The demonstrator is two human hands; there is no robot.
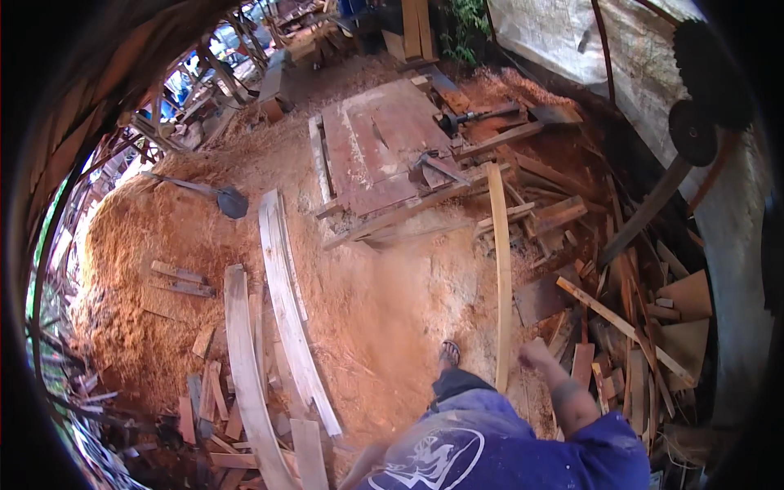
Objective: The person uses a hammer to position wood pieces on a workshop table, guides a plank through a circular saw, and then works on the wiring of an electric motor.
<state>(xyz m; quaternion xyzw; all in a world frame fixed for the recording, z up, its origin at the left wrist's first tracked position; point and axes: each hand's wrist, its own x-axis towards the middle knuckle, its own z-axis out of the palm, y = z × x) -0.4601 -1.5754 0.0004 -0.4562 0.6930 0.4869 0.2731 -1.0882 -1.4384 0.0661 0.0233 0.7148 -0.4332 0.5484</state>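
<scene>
Narrow pale plank (499,278) runs lengthwise away from me. My left hand is out of view; just right of the plank's near part is my right hand (535,355), and whether this grip is closed, I cannot tell.

Sawdust (367,327) covers the ground (461,306), heaped on the left, where a shovel (232,202) lies. Long pale planks (283,286) and shorter offcuts (187,419) lie nearby; a yellowish board (501,286) stretches along the right. The reddish-brown surface (412,122) carries sawdust and a hammer-like tool (445,169).
</scene>
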